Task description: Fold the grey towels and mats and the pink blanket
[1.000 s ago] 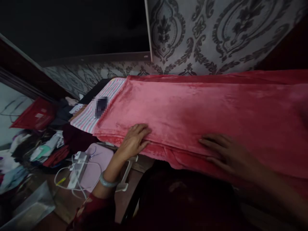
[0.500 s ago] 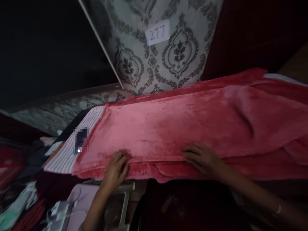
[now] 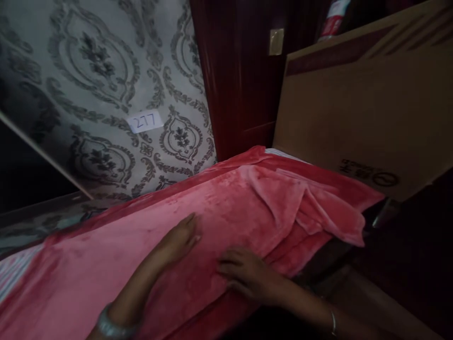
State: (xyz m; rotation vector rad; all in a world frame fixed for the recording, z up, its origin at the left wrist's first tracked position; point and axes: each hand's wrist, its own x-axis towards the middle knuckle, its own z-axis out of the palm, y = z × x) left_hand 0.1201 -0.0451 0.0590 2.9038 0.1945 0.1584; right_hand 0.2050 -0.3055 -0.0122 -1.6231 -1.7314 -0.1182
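Note:
A pinkish-red plush blanket (image 3: 198, 203) is spread in a long folded strip over the table. Over its middle, my left hand (image 3: 181, 238) reaches out with fingers extended, at or just above the cloth. My right hand (image 3: 247, 274) rests near the front fold of the blanket, its fingers stretched out and slightly curved over the plush. Nothing is seen held in either hand. To the right, the blanket's end lies rumpled in raised creases, and one corner hangs over the table edge.
A large cardboard box (image 3: 354, 113) stands behind the right end. Patterned wallpaper (image 3: 106, 61) with a paper label reading 277 (image 3: 146, 121) rises behind, beside a dark red door panel (image 3: 240, 85). Striped cloth (image 3: 16, 269) shows under the blanket at left.
The view has swung right, bringing in the cardboard box and the blanket's right end. My left hand has moved from the front fold to the blanket's middle. Both hands are farther right along it.

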